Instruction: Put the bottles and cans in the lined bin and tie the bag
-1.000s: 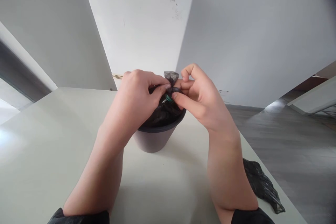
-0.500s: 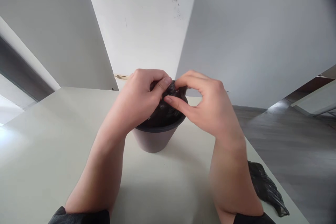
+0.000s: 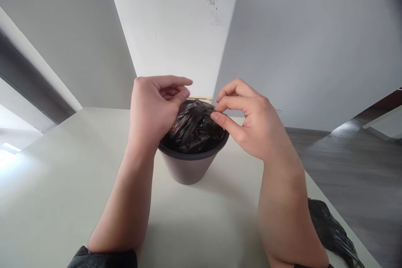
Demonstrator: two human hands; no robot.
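Note:
A grey-mauve trash bin [image 3: 187, 168] with a dark rim stands upright on the table. Gathered, crinkled black plastic bag [image 3: 197, 132] fills its mouth. My left hand [image 3: 155, 109] hovers over the left side of the rim, fingers apart and holding nothing. At the right side, my right hand [image 3: 248, 119] has thumb and index finger pinched together at the bag's upper right edge. What lies deeper in the bin is hidden under the bag.
The pale table [image 3: 176, 226] runs up to a white wall column [image 3: 179, 33] with chipped paint. Another crumpled black plastic bag [image 3: 333, 230] lies near the table's right edge, partly behind my right forearm. Beyond that edge is grey floor [image 3: 326, 167].
My left hand has let go of the bag and moved left, its fingers opening. My right thumb and fingertips have come closer together. More of the bag shows in the bin's mouth.

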